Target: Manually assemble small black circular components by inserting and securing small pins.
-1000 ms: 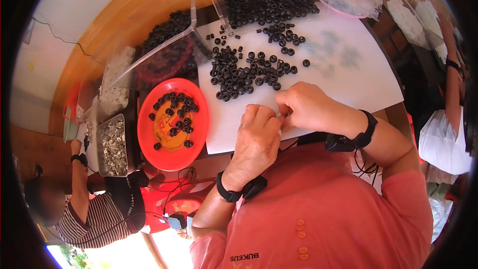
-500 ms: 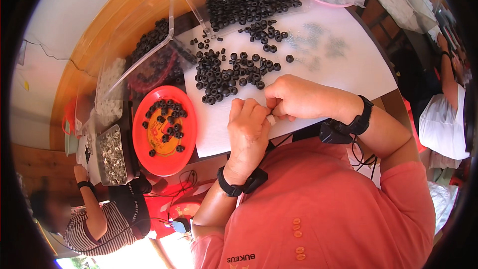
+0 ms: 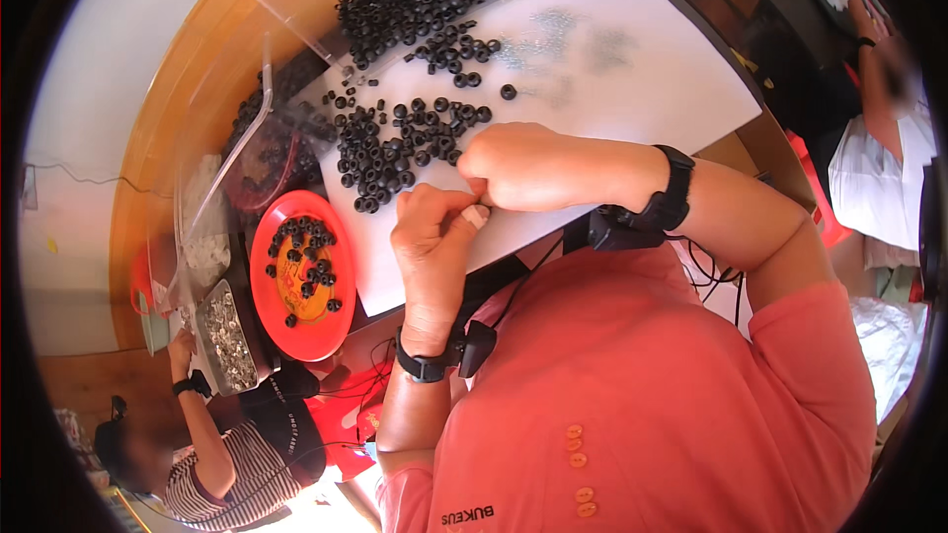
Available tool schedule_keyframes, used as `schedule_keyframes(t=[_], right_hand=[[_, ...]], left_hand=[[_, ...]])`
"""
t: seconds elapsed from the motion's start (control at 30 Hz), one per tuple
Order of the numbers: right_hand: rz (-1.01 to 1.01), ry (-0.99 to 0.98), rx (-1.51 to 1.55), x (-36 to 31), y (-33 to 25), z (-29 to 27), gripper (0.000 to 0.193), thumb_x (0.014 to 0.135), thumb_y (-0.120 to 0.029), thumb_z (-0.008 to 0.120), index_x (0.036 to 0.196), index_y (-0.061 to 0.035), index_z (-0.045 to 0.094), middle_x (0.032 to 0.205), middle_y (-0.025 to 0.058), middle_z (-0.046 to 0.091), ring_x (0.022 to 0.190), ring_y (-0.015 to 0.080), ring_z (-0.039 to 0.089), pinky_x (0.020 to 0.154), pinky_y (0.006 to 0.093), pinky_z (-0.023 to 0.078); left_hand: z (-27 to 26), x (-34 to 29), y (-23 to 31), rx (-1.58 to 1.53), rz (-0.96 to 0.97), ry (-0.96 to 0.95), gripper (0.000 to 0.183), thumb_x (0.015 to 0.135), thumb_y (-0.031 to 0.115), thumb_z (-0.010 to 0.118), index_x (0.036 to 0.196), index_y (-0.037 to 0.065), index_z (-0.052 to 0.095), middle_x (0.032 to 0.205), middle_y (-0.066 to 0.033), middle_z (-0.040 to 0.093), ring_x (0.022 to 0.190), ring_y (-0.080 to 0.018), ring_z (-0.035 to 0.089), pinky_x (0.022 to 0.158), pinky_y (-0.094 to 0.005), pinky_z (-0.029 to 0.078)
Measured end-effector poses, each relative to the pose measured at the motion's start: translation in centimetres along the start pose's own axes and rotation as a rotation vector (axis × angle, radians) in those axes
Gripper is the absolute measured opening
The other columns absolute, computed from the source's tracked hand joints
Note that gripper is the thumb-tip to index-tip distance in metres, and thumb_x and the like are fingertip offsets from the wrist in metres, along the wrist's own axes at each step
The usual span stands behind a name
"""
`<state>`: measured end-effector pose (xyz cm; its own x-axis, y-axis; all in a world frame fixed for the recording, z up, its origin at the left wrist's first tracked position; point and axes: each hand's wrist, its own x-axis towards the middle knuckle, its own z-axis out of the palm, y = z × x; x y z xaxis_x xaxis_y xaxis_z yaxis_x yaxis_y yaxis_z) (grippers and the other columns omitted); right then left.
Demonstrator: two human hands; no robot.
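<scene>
The white-topped worktop carries most of the things. At its far left, a clear plastic bin has black pieces behind its wall. The red oval plastic plate holds scattered black pieces over its yellow centre; beside it, a rectangular metal tin contains small silvery bits. The left hand and right hand meet near the worktop's front edge, fingers curled inward and drawn together; I cannot tell how closely they shut, or on what. Just beyond them lies a loose group of small, round black pieces, probably light, stiff, smooth and inclined to roll, best pinched around their sides. Smallest is a pale patch at the left thumb, perhaps a wrap.
</scene>
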<state>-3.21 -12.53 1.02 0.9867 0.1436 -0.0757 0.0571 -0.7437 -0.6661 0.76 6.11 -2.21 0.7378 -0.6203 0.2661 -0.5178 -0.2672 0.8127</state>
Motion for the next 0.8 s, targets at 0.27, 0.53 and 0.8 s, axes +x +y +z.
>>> schedule_keyframes(t=[0.27,0.53,0.8], right_hand=[[-0.03,0.0,-0.045,-0.5,-0.1,0.3,0.012,0.078,-0.009,0.061,0.078,0.0005,0.068,0.08,0.0218,0.066,0.076,0.0407,0.065,0.065,0.0488,0.048],[-0.05,-0.048,-0.055,-0.3,-0.4,0.0,0.012,0.079,-0.01,0.062,0.08,-0.0001,0.068,0.077,0.0226,0.065,0.074,0.0411,0.065,0.064,0.0489,0.048],[-0.135,-0.052,-0.054,0.2,-0.6,-0.4,0.008,0.078,-0.008,0.066,0.078,0.0003,0.063,0.073,0.0234,0.064,0.071,0.0433,0.062,0.063,0.049,0.047]], left_hand=[[-0.1,-0.3,0.1,0.018,0.017,-0.014,0.012,0.077,-0.003,0.075,0.086,0.003,0.07,0.076,-0.0011,0.057,0.076,-0.0153,0.046,0.079,-0.0295,0.037],[0.1,-0.6,0.1,-0.011,0.025,0.01,0.011,0.078,-0.002,0.074,0.086,0.004,0.071,0.077,-0.0017,0.057,0.081,-0.0177,0.045,0.076,-0.0308,0.038],[0.5,0.2,-0.3,0.059,0.109,0.036,0.013,0.074,-0.004,0.073,0.081,0.006,0.069,0.079,-0.0019,0.061,0.081,-0.0212,0.044,0.075,-0.0326,0.039]])
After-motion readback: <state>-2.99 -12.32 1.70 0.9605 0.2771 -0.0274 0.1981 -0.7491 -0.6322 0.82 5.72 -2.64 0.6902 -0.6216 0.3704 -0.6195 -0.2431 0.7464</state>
